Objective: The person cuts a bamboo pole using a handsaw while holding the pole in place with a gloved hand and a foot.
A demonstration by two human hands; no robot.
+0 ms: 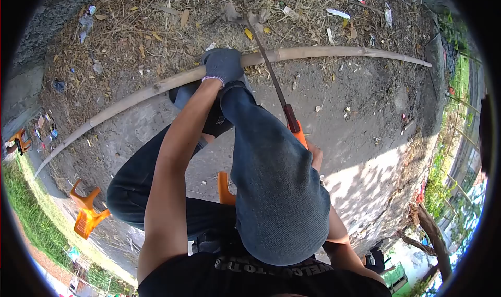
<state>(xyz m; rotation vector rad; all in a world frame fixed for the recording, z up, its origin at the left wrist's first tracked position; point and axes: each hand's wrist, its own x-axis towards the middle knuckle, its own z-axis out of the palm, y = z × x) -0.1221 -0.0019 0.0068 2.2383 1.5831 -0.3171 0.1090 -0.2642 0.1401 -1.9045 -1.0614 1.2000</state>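
A long pale bamboo pole (318, 52) stretches across the upper part of the head view, curved by the lens. My left hand (223, 66), in a grey glove, is closed over the pole just beyond my raised knee. To its right, the thin dark blade of a hand saw (276, 86) crosses the pole; whether the teeth have cut into it I cannot tell. My right hand (315, 155) is wrapped round the saw's orange handle, partly hidden behind my jeans-clad leg (276, 182). One of my feet is close to the pole, beneath the gloved hand.
Dry straw, leaves and scraps of litter (339, 14) cover the ground past the pole. An orange plastic chair (86, 208) stands at left, and another orange plastic part (225, 188) shows by my leg. A wall (23, 88) rises at left; tree branches (436, 239) are at lower right.
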